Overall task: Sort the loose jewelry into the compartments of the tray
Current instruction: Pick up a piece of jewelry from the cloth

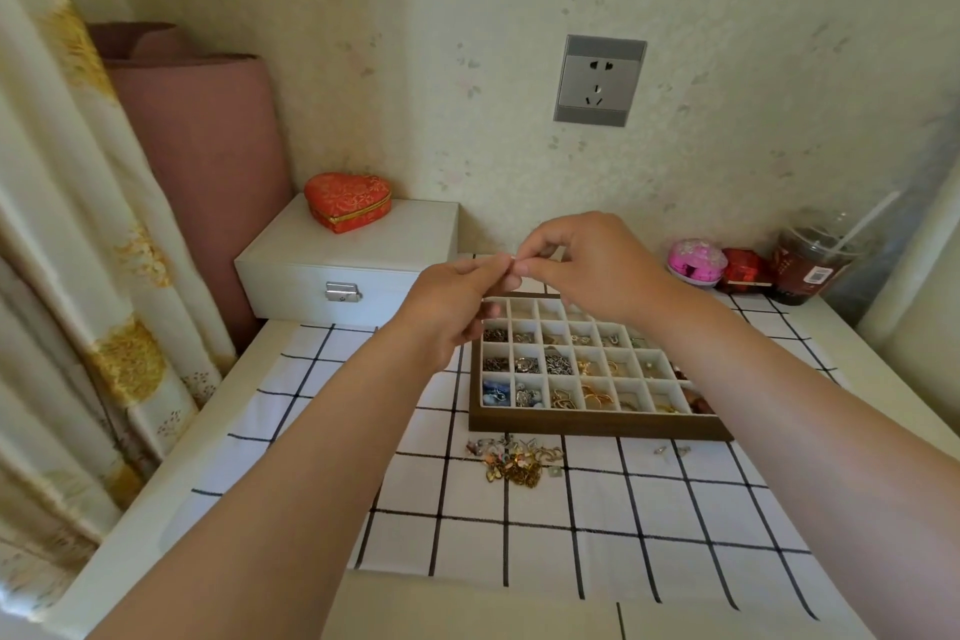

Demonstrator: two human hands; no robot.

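Observation:
A wooden tray (597, 428) with many small white compartments lies on the checked cloth; several compartments hold silver, gold and blue pieces. A loose heap of jewelry (514, 460) sits on the cloth just in front of the tray, and a small pair of pieces (670, 450) lies further right. My left hand (452, 307) and my right hand (587, 265) are raised above the tray's far left corner, fingertips meeting. Together they pinch a tiny piece of jewelry (511, 261), too small to identify.
A white jewelry box (353, 265) with a metal clasp stands at the back left, a red heart-shaped box (347, 200) on its lid. At the back right are a pink round case (696, 261), a red box (743, 270) and a plastic cup with a straw (815, 265). Curtain at left.

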